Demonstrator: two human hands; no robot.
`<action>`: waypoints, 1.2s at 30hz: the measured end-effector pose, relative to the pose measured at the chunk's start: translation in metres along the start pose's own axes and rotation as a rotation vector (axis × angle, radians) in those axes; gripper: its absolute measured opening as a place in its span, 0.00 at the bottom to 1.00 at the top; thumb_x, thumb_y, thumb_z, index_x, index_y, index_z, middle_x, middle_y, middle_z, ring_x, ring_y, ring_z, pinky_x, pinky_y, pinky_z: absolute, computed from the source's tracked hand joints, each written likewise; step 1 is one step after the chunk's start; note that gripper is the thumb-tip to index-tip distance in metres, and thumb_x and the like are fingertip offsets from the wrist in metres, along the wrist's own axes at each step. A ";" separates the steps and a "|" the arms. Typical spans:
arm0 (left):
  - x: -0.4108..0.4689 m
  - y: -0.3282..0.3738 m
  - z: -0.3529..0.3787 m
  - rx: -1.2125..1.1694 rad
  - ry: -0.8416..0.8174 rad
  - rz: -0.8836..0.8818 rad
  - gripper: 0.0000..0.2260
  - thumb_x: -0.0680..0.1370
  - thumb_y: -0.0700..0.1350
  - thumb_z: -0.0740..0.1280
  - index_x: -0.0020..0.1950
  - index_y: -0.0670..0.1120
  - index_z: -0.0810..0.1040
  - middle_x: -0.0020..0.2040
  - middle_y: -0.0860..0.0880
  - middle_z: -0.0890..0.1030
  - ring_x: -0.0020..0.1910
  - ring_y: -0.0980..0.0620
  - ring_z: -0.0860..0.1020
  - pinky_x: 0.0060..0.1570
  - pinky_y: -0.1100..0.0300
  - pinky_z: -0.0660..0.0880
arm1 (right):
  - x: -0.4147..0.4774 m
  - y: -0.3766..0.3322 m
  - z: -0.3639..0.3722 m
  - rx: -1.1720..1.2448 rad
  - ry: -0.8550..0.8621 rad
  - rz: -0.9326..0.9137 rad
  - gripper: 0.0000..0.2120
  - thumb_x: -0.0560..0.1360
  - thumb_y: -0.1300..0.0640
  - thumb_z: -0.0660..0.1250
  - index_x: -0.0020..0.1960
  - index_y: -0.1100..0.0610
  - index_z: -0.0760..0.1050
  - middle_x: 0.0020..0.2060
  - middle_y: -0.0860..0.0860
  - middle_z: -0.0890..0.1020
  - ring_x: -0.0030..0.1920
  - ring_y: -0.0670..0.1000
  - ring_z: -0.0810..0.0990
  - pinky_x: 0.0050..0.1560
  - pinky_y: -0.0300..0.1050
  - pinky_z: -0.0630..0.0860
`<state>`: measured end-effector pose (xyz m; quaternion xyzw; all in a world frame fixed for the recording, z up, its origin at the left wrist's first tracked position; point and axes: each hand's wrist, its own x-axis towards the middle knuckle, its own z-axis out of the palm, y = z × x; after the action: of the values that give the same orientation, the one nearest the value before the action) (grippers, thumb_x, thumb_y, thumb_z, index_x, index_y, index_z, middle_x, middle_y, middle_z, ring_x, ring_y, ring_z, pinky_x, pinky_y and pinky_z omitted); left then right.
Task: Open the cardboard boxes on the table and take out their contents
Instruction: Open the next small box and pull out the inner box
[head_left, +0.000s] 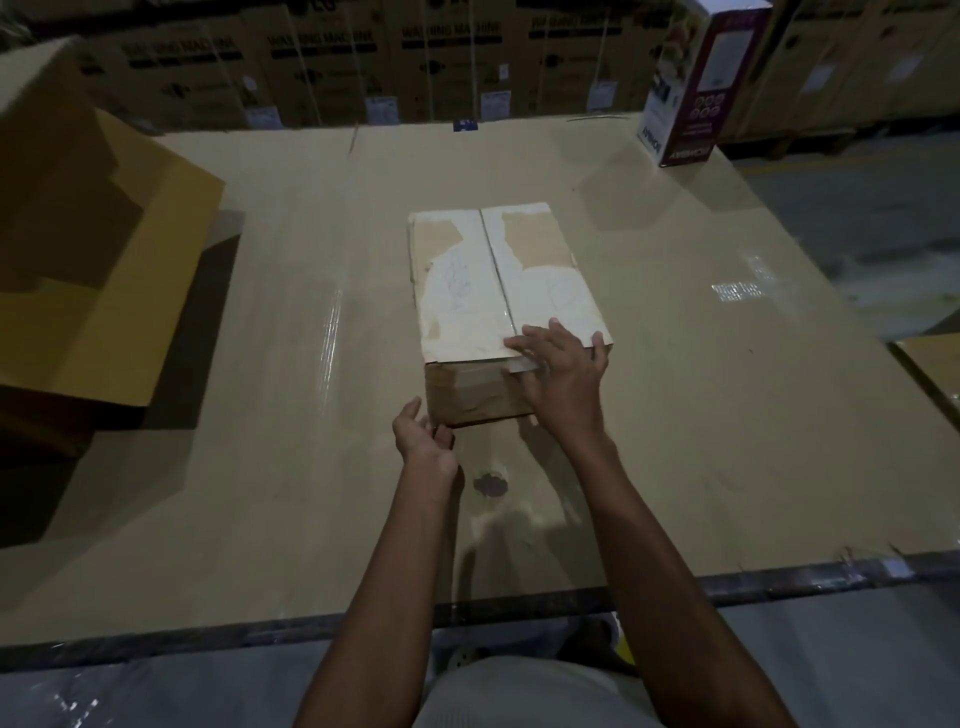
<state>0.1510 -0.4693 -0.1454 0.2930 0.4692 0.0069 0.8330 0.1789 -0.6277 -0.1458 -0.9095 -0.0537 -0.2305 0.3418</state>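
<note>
A small cardboard box (493, 280) lies in the middle of the table, its two top flaps closed along a centre seam and its top scuffed white with torn paper. My right hand (563, 376) rests on the near right corner of the box, fingers spread over the flap edge and a strip of clear tape. My left hand (423, 434) hovers at the near left bottom corner of the box, fingers curled and apart, holding nothing.
A large open cardboard box (88, 270) stands at the left. A purple and white product carton (696, 88) stands upright at the far right corner. The table (260, 467) is covered in cardboard sheet. Stacked washing machine cartons (322, 62) line the back.
</note>
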 end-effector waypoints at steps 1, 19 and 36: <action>0.001 -0.002 0.000 0.014 -0.010 0.009 0.06 0.81 0.45 0.63 0.52 0.44 0.78 0.52 0.49 0.78 0.41 0.51 0.78 0.34 0.64 0.75 | 0.003 0.006 -0.003 0.018 0.012 0.016 0.16 0.73 0.56 0.76 0.59 0.44 0.84 0.62 0.45 0.84 0.73 0.53 0.75 0.75 0.69 0.53; -0.001 -0.055 0.042 0.085 -0.301 -0.110 0.47 0.69 0.80 0.51 0.78 0.50 0.68 0.71 0.36 0.71 0.69 0.33 0.70 0.74 0.37 0.62 | 0.022 0.034 -0.029 0.130 0.048 0.137 0.16 0.71 0.52 0.72 0.58 0.43 0.84 0.59 0.39 0.85 0.70 0.48 0.78 0.71 0.67 0.62; -0.069 -0.022 0.105 0.679 -0.207 0.597 0.24 0.77 0.72 0.60 0.58 0.53 0.74 0.50 0.53 0.77 0.53 0.46 0.73 0.55 0.49 0.71 | -0.004 0.065 -0.052 0.751 0.116 0.561 0.10 0.78 0.57 0.75 0.58 0.57 0.80 0.54 0.51 0.86 0.56 0.48 0.85 0.54 0.42 0.80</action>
<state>0.1893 -0.5581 -0.0618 0.6706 0.2545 0.0633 0.6939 0.1718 -0.7107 -0.1524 -0.6878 0.1338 -0.1445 0.6987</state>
